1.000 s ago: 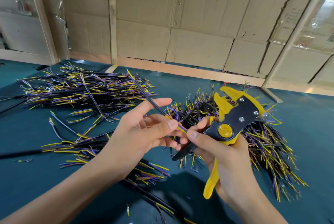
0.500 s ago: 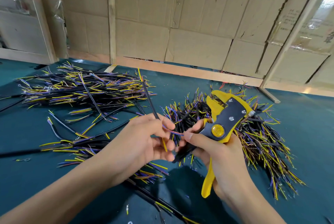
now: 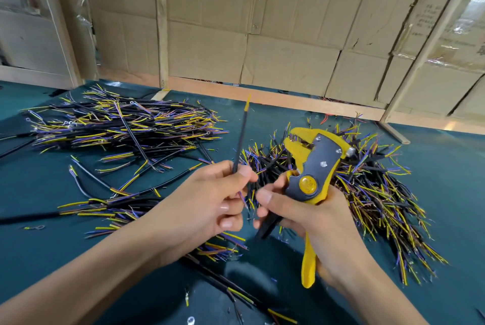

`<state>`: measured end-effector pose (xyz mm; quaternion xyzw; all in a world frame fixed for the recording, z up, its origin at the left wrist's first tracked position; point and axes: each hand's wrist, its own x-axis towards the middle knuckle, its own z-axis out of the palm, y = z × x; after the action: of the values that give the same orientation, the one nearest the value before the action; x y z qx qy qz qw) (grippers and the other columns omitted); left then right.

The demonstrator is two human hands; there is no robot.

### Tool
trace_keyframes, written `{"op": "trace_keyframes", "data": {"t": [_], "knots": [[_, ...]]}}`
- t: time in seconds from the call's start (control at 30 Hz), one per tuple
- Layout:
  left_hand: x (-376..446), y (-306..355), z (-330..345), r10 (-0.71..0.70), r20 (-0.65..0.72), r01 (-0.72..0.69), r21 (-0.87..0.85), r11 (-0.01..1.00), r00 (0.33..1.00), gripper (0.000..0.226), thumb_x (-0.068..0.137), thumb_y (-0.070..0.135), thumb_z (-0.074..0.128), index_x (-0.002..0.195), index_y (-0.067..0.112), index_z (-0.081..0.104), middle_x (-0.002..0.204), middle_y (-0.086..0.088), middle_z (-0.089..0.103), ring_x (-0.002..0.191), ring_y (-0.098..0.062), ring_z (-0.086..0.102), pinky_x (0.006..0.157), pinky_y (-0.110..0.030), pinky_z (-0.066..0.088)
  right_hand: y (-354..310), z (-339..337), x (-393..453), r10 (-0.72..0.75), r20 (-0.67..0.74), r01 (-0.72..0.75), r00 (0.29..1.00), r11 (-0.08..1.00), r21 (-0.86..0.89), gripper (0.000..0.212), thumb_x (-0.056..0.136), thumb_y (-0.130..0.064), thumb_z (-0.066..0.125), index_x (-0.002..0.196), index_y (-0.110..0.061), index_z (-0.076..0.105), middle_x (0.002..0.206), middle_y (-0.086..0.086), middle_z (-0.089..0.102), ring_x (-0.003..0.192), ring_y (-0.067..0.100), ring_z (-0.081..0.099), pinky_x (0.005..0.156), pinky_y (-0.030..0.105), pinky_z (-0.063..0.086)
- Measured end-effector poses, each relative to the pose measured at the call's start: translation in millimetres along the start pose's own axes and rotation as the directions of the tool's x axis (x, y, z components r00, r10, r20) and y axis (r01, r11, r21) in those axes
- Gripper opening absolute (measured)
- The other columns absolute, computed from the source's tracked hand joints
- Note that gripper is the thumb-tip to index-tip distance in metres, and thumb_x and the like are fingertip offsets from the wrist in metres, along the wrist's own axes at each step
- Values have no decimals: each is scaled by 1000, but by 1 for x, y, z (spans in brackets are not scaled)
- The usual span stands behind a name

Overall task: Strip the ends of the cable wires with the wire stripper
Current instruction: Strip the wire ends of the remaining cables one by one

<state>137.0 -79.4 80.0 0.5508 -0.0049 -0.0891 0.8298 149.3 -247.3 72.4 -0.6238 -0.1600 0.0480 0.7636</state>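
Left hand [image 3: 210, 201] pinches the cable [image 3: 240, 141] upright; right hand [image 3: 309, 219] grips the wire stripper [image 3: 312, 167] (jaws parted); best feed one fanned wire squarely in.

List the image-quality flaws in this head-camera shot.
Head view: wide-angle lens bends the wooden post; glare washes out the plastic sheeting upper right; a hand shadow darkens the table; the far end of the cable is motion-blurred; the wire stripper is sharp.

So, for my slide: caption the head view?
Left hand pinches a black cable upright; right hand holds the yellow wire stripper.
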Motion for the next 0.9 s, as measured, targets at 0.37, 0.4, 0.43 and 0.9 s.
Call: {"op": "trace_keyframes", "data": {"t": [0.37, 0.4, 0.43, 0.9], "knots": [[-3, 2, -4, 130, 52, -138, 187, 973, 990, 31, 82, 38, 65, 82, 7, 69, 63, 0, 26, 56, -15, 19, 47, -22, 23, 0, 3, -4, 0, 5, 0, 1000, 999, 47, 19, 67, 2, 79, 72, -15, 72, 77, 22, 66, 64, 35, 64, 67, 51, 60], [-3, 3, -5, 119, 60, -130, 225, 966, 991, 31, 83, 38, 64, 82, 8, 69, 66, -3, 24, 57, -16, 18, 47, -22, 23, -1, 2, -3, 2, -15, -1, 1000, 999, 54, 19, 67, 2, 78, 71, -15, 72, 76, 21, 65, 64, 34, 64, 66, 50, 60], [-4, 4, -7, 103, 70, -118, 276, 954, 992, 32, 85, 38, 62, 83, 6, 67, 69, -4, 21, 58, -16, 17, 47, -22, 23, -2, 2, -2, -1, -33, 3, 999, 998, 59, 19, 67, 2, 77, 72, -15, 71, 75, 21, 64, 64, 34, 63, 65, 49, 61], [-1, 13, -8, 48, 5, -48, 48, 998, 999, 25, 80, 27, 66, 73, 3, 68, 60, 0, 38, 46, -8, 24, 43, -19, 22, -1, -4, 2, 46, -21, -45, 999, 997, 70, 7, 81, -12, 71, 80, -5, 72, 76, 29, 65, 64, 41, 65, 63, 54, 59]]}}
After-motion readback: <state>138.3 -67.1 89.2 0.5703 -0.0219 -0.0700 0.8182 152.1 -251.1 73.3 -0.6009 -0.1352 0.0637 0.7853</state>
